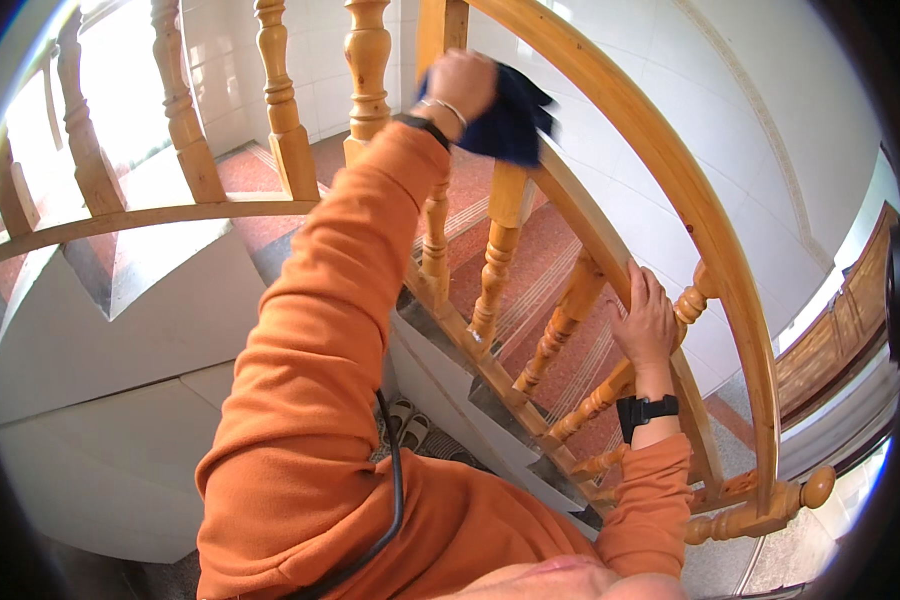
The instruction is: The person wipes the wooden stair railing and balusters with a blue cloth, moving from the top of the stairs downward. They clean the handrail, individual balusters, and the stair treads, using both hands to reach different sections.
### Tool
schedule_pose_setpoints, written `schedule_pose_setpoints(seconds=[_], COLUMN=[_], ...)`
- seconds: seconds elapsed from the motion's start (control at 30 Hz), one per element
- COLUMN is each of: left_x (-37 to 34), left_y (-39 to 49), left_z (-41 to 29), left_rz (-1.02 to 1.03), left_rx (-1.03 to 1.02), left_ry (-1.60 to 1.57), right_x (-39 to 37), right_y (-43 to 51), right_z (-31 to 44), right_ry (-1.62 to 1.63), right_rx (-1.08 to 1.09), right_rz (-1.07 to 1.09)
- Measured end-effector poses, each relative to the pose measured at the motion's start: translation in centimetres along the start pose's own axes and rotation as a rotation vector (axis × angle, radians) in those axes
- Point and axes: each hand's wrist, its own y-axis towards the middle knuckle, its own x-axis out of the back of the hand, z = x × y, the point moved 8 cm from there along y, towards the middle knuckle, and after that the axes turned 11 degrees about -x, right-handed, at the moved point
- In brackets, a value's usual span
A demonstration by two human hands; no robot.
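Observation:
My left hand (461,82), slightly blurred, grips a dark blue cloth (506,120). The cloth lies over the upper end of a wooden handrail (581,199), beside a square wooden post (442,34). A silver-coloured bangle and a black band circle that wrist. Lower down the same rail rests my right hand (645,319), its fingers spread over the wood and nothing visibly held. A black strap with a small block (645,412) is around the right wrist. Turned balusters (495,262) stand under the rail.
A curved wooden rail (637,127) arches at the right, ending by a round knob (817,487). Reddish stair treads (525,300) lie behind the balusters. More balusters (277,97) line the upper flight. Slippers (416,431) sit on the floor below. A black cable (394,465) crosses my sleeve.

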Motion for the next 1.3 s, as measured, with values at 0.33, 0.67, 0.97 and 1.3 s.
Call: schedule_pose_setpoints(seconds=[0.33, 0.67, 0.97, 1.3], left_x=[0.8, 0.2, -0.1, -10.8], left_y=[-5.6, -17.9, -8.7, -11.3], left_z=[-12.3, -13.4, 9.1, 5.9], left_rz=[-0.109, -0.616, -0.562, -0.197], left_rx=[-0.182, 0.184, 0.206, 0.137], left_ry=[-0.389, -1.744, -0.702, -0.403], right_x=[0.0, -0.1, -0.5, -0.1], right_y=[-0.3, -0.3, -0.2, 0.0], right_z=[0.4, -0.1, 0.2, 0.5], right_ry=[-0.071, -0.027, -0.115, -0.134], right_rx=[0.076, 0.077, 0.074, 0.115], right_rz=[-0.132, -0.072, -0.091, -0.13])
